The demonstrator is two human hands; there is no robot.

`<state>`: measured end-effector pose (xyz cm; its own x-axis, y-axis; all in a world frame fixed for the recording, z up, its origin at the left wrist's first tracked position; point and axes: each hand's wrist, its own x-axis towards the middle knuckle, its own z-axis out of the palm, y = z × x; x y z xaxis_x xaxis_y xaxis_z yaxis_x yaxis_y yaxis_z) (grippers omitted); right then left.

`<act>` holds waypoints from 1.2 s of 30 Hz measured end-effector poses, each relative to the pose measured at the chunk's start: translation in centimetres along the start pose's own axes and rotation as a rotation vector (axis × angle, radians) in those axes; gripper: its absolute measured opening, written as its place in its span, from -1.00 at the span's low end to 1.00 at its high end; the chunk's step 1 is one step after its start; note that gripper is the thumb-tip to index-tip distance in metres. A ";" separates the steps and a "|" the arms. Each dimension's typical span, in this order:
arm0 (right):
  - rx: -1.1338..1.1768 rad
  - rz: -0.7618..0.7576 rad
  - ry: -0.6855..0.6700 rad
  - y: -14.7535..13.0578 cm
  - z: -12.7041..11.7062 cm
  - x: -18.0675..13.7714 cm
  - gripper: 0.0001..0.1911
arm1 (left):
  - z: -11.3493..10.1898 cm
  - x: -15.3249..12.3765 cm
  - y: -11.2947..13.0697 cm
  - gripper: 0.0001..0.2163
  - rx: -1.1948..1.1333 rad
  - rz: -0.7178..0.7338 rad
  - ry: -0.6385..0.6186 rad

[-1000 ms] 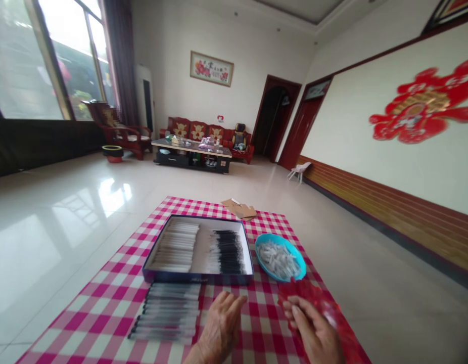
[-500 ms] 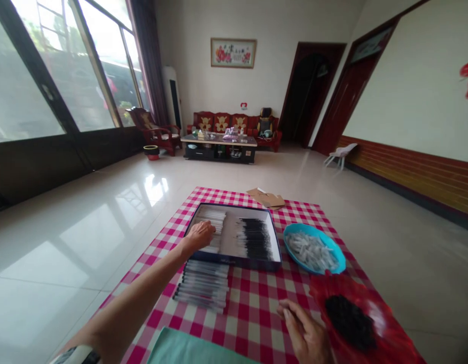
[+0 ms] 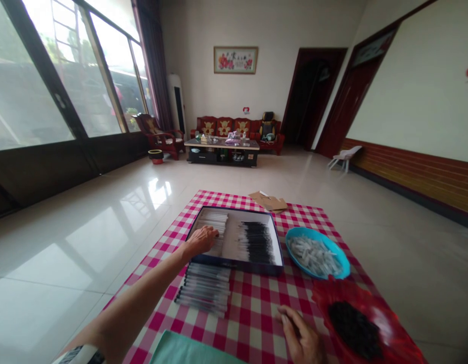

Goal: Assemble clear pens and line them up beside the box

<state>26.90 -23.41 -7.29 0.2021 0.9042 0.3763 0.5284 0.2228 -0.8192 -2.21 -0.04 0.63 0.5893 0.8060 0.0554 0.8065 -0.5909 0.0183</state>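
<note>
My left hand point(image 3: 201, 239) reaches into a shallow dark-blue box point(image 3: 252, 263), its fingers bent down over white plastic pen barrels point(image 3: 214, 220) in the left half. What lies under the fingertips is hidden. Thin pen refills with black ends point(image 3: 256, 241) lie side by side in the right half. In front of the box rests a row of clear, dark-ended pens point(image 3: 205, 289). My right hand point(image 3: 300, 333) stays low over the checked cloth, fingers curled together, with nothing visible in them.
A blue bowl point(image 3: 345, 268) of clear caps stands right of the box. Nearer, a red dish point(image 3: 393, 323) holds small black parts point(image 3: 353, 328). A green cloth point(image 3: 192, 350) lies at the near edge, and brown cardboard point(image 3: 270, 202) at the far edge of the checked tablecloth point(image 3: 252, 298).
My left hand has shifted slightly within the box, still over the white barrels. My right hand keeps almost the same place. The whole view has tilted a little upward.
</note>
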 end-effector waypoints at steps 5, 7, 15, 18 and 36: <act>0.023 0.006 -0.010 0.6 0.2 -0.1 -0.68 | -0.1 -0.3 0.3 -0.82 0.011 -0.006 -0.012; 0.037 0.007 -0.007 0.5 0.4 -0.3 -0.69 | 0.0 -0.4 0.3 -0.83 0.013 -0.015 -0.013; -0.100 -0.220 0.107 -3.6 0.3 3.2 -0.77 | 0.7 -0.1 0.0 -0.88 -0.009 -0.012 -0.008; -0.242 -0.265 -0.048 -5.9 0.6 8.4 -0.74 | 1.0 -0.1 0.0 -0.89 -0.017 0.003 -0.003; -0.742 0.053 -0.805 -3.8 6.4 19.3 -0.70 | -2.4 -1.4 3.2 -0.80 -0.127 -0.025 0.272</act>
<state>23.50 -4.53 0.34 -0.2161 0.9396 -0.2656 0.9544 0.1458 -0.2605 -0.55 -3.15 2.96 0.5211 0.7920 0.3182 0.7983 -0.5841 0.1466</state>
